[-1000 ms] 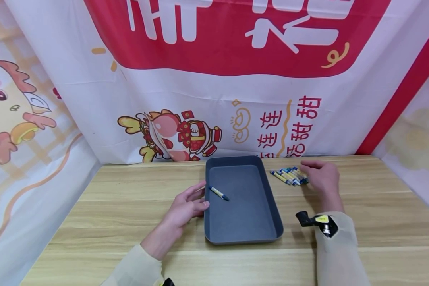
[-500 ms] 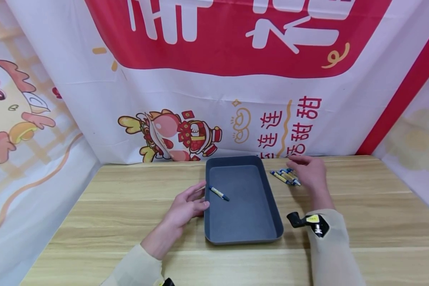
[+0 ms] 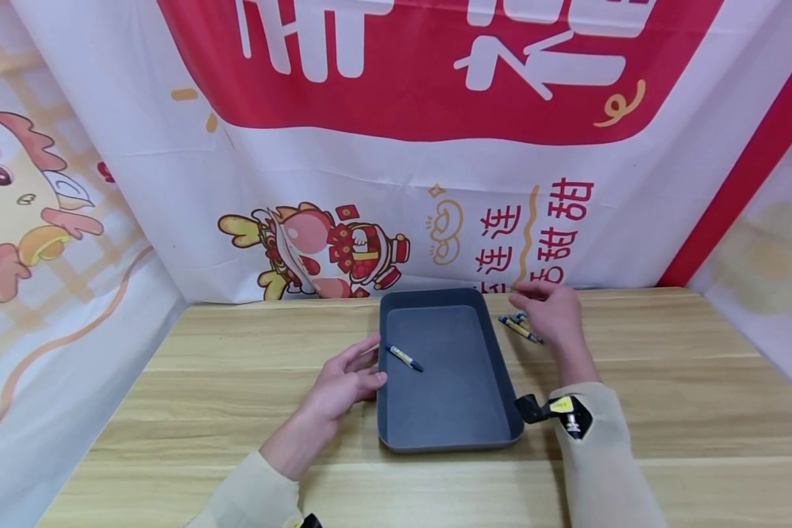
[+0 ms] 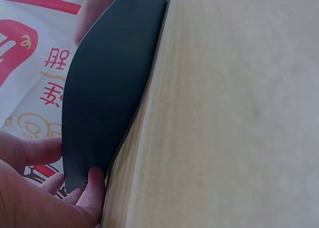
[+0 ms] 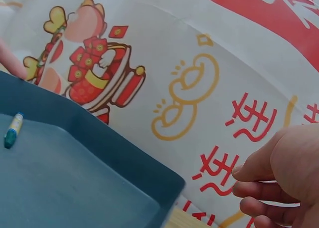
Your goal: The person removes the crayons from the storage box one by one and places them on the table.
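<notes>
My left hand (image 3: 346, 374) touches the left wall of a dark grey rectangular tray (image 3: 449, 429) from outside, its fingertips at the rim and outer wall (image 4: 109, 73). A crayon with a pale wrapper (image 3: 405, 357) lies inside the tray near that side; the right wrist view shows the same crayon (image 5: 14, 129) with a green-blue end. Beyond the tray's right wall, my right hand (image 3: 554, 315) is above a group of yellow-wrapped crayons (image 3: 518, 328), hiding part of them. In the right wrist view its thumb and bent fingers (image 5: 269, 163) come close together; whether they pinch anything cannot be told.
Pale wood-grain table (image 3: 237, 381) under the tray and hands. A printed cloth (image 3: 343, 169) hangs right behind the table's back edge, close to the right hand, and more printed cloth (image 3: 765, 249) stands at the sides.
My right hand has moved left over the crayons toward the tray, covering more of them. The left hand, the tray and the crayon inside have stayed put.
</notes>
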Tool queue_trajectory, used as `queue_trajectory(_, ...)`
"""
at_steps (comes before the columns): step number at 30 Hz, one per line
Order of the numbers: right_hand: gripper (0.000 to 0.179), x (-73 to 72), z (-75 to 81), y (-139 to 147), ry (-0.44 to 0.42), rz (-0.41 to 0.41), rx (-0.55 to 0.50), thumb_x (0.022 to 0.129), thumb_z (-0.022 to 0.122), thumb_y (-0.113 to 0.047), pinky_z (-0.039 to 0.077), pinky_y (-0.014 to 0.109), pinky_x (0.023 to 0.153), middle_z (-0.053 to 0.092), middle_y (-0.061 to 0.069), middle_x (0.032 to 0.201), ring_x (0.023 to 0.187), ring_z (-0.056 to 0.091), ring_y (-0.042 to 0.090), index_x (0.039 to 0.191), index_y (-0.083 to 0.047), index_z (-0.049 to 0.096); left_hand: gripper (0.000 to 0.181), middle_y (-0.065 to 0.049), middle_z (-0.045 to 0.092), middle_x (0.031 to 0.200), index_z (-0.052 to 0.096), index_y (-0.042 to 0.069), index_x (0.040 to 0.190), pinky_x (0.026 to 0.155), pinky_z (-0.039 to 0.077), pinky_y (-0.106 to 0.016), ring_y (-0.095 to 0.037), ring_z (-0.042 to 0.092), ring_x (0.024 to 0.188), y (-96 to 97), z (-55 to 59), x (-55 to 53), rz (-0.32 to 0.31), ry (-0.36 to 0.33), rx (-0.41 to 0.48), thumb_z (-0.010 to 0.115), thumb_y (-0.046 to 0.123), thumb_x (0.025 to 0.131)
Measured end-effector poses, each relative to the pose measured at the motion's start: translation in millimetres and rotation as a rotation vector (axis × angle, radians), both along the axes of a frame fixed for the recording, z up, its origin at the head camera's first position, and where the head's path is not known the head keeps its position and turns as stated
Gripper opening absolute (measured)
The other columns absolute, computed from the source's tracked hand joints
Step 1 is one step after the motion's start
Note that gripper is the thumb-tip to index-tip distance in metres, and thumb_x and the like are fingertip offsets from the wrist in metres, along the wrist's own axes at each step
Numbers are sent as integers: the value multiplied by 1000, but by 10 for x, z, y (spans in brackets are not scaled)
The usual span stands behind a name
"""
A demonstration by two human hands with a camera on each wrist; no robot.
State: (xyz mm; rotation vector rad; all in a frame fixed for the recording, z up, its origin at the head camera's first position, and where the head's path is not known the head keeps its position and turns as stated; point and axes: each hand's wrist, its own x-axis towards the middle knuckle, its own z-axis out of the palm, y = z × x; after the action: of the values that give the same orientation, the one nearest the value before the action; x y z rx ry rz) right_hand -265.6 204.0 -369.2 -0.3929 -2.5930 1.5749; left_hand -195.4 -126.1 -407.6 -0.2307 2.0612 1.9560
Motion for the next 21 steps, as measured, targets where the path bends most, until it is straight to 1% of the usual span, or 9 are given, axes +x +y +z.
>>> queue_trajectory(9, 34, 5, 20, -191, 59, 61, -29, 103, 70, -25, 50, 40, 101, 68, 15, 137, 127, 59, 32, 134, -10, 73, 65, -17, 52, 162, 55, 26, 156, 100, 61, -39, -34, 65, 136, -1, -8, -2, -2, 0, 0, 70, 2, 98)
queue_trajectory(13, 34, 4, 30, -306, 64, 91, -40, 104, 69, -25, 52, 39, 99, 70, 14, 136, 122, 62, 31, 134, -10, 73, 65, -16, 52, 162, 55, 26, 156, 99, 61, -39, -34, 64, 136, -1, -11, -4, -2, 0, -3, 70, 2, 98)
queue_trajectory(16, 33, 9, 26, -397, 61, 108, -46, 104, 69, -25, 53, 39, 98, 69, 12, 134, 120, 62, 30, 134, -12, 73, 65, -17, 53, 162, 55, 26, 156, 97, 62, -37, -34, 65, 136, 1, -8, -5, 1, 1, -2, 70, 1, 97)
queue_trajectory(21, 32, 21, 5, -544, 98, 130, -27, 104, 70, -25, 54, 40, 97, 70, 12, 132, 117, 63, 29, 133, -13, 73, 64, -16, 53, 162, 56, 27, 155, 98, 61, -38, -35, 63, 139, 7, 7, -4, 3, -6, -7, 71, 3, 98)
